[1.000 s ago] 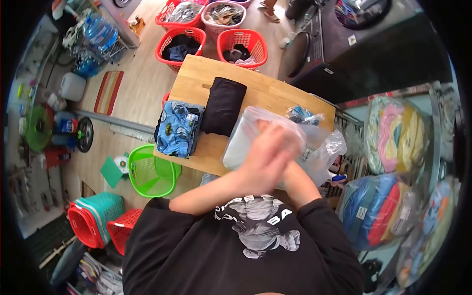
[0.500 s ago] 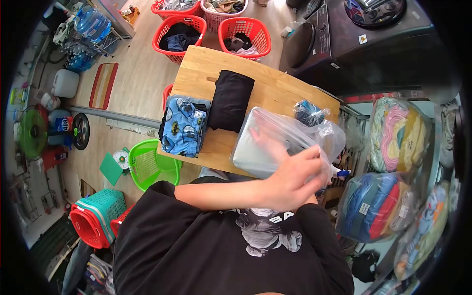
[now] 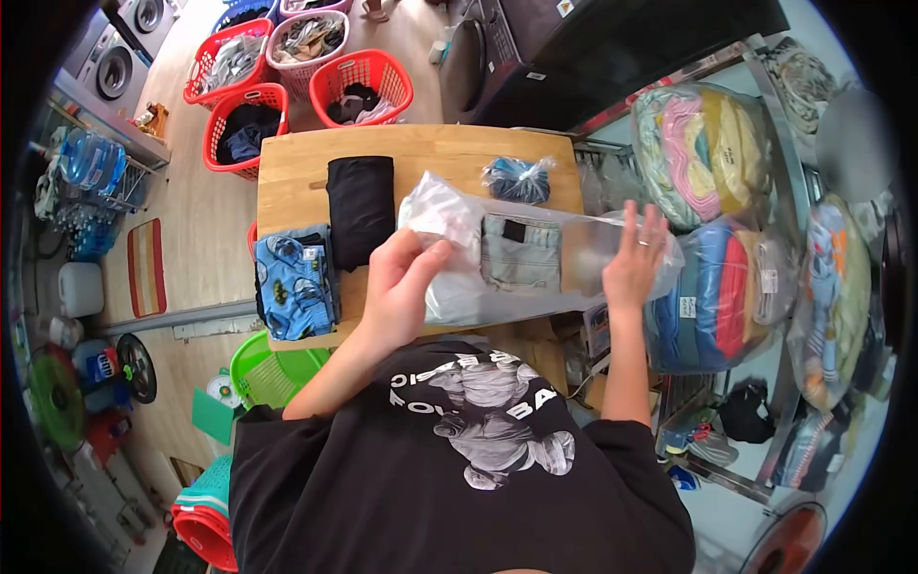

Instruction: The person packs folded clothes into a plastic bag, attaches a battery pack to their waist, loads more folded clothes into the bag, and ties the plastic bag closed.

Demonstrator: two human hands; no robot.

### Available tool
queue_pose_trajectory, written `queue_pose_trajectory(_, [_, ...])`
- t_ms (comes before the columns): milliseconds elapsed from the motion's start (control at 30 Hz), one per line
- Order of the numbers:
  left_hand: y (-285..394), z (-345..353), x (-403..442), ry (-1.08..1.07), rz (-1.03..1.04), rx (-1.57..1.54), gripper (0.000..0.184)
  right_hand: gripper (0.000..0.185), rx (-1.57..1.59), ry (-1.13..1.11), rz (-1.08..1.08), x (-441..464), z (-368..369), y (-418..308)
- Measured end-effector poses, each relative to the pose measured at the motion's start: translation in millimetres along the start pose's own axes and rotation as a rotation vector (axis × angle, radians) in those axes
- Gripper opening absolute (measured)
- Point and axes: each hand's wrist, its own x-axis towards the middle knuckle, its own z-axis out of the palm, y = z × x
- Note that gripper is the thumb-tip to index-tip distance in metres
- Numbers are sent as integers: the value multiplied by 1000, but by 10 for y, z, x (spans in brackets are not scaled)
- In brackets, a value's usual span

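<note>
Clear bag [image 3: 588, 277]: is now drawn out lengthwise; folded denim [image 3: 521, 256] is thereby shown through it, 4 o'clock on the desk [image 3: 421, 142].
Left hand [image 3: 402, 287]: half curled at white plastic [image 3: 451, 212]; grip cannot be told.
Right hand [image 3: 634, 263]: spread wide against the clear bag; nothing is seen clasped.
Around: black cloth [image 3: 361, 212], 10 o'clock; tied blue bundle [image 3: 519, 182], 2 o'clock.
Obstruction: bagged bedding [image 3: 712, 301] is stacked near the right hand, 3 o'clock.
</note>
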Motion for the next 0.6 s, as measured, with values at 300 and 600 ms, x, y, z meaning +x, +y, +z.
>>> queue_pose_trajectory(300, [517,672,-230,107,13,145,20,27,339,-173,156,321,-556,747])
queue_pose_trajectory(600, [526,1146,-580,818,-149,1832,28,21,1192,-922,288,-1420,-722,1409])
